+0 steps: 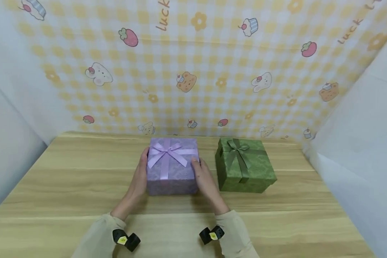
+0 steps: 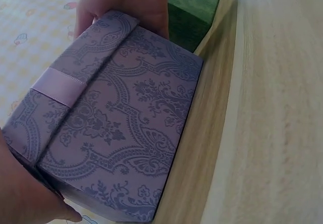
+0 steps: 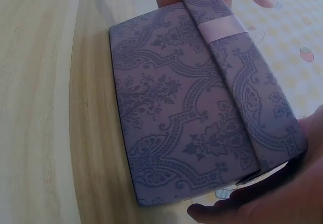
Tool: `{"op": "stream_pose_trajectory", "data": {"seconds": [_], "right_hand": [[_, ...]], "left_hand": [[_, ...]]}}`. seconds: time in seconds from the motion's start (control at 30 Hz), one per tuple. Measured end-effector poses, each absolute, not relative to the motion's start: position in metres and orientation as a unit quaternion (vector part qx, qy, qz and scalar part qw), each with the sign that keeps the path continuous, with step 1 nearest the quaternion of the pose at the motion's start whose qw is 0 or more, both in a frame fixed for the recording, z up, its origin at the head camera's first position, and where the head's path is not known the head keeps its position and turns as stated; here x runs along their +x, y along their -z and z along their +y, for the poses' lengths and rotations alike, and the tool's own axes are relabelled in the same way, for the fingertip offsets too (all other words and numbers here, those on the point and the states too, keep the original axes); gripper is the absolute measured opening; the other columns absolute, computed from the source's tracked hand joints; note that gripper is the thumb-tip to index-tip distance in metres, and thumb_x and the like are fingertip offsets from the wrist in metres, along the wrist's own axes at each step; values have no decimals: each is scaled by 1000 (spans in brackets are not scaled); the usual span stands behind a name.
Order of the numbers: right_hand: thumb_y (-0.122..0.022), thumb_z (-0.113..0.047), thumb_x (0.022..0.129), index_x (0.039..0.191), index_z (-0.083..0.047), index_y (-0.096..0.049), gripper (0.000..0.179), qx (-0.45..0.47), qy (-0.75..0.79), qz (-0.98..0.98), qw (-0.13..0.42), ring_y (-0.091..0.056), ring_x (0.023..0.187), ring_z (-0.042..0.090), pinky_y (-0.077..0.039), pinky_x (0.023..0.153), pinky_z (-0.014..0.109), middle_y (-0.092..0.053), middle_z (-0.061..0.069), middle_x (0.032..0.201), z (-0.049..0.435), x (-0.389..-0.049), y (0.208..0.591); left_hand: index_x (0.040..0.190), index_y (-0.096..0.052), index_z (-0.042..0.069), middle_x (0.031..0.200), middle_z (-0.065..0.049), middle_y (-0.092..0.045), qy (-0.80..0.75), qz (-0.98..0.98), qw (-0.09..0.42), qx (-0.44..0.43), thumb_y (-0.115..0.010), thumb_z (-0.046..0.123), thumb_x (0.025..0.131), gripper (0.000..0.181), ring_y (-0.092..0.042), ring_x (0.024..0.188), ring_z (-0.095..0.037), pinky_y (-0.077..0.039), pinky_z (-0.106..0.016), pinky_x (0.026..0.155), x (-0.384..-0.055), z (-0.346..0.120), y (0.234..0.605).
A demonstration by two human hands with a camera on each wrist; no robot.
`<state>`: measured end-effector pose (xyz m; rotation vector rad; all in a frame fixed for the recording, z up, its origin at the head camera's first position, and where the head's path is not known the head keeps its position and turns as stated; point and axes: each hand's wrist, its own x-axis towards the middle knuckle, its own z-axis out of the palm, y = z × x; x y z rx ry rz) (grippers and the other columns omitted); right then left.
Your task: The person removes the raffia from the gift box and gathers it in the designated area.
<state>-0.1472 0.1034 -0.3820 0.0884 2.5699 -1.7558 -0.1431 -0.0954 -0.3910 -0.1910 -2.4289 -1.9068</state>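
A purple gift box (image 1: 172,186) with a lilac ribbon bow on its lid sits between my two hands. My left hand (image 1: 140,176) grips its left side. On the opposite side my right hand (image 1: 205,178) holds it, with the thumb over the lid's edge and the fingers down the side. Both wrist views show the patterned front of the box (image 2: 121,118), a ribbon band (image 3: 222,29) crossing the lid's rim. The lid is on. Part of each hand's fingers is hidden behind the box.
A green gift box (image 1: 245,184) with a dark green bow stands on the wooden table (image 1: 167,229), just right of the purple one. Behind the table hangs a yellow checked cloth (image 1: 167,61). White cloth (image 1: 361,143) closes off both sides.
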Motion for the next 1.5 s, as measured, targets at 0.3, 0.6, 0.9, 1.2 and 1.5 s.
{"op": "stream_pose_trajectory", "data": {"seconds": [0.3, 0.6, 0.9, 1.2, 1.5], "right_hand": [[-35, -45, 98, 141, 8, -30, 68, 42, 605, 794, 39, -23, 134, 35, -16, 108, 47, -29, 25, 145, 95, -146, 381], [-32, -46, 99, 142, 7, -28, 69, 39, 611, 790, 40, -24, 134, 35, -18, 108, 48, -30, 24, 145, 98, -132, 380], [-18, -58, 97, 147, 1, -18, 78, -11, 612, 790, 36, -14, 138, 29, -10, 110, 46, -18, 17, 151, 102, -137, 371], [-18, -63, 94, 148, -2, -17, 81, 5, 593, 803, 50, -11, 139, 30, -8, 110, 47, -15, 17, 152, 104, -135, 368], [-12, -62, 94, 149, -4, -9, 80, -2, 595, 801, 62, -2, 140, 28, -1, 110, 46, -4, 15, 154, 105, -132, 367]], "left_hand": [[149, -9, 4, 154, -12, -6, 640, -766, 36, -39, -5, 49, 99, 68, -2, 140, -24, -1, -42, 111, -142, -98, 391], [149, -10, 2, 154, -13, -7, 650, -758, 36, -29, -3, 48, 98, 69, -1, 140, -24, 0, -43, 110, -128, -93, 387], [148, -15, 1, 153, -13, -13, 656, -752, 54, -24, -3, 49, 99, 70, -6, 140, -23, -4, -39, 111, -139, -92, 380], [148, -17, 4, 153, -11, -15, 644, -764, 52, -14, -5, 51, 99, 69, -9, 140, -23, -5, -40, 111, -140, -92, 377], [145, -28, 4, 149, -7, -27, 762, -646, 45, 31, -13, 57, 97, 73, -23, 136, -19, -13, -35, 110, -138, -93, 371]]}}
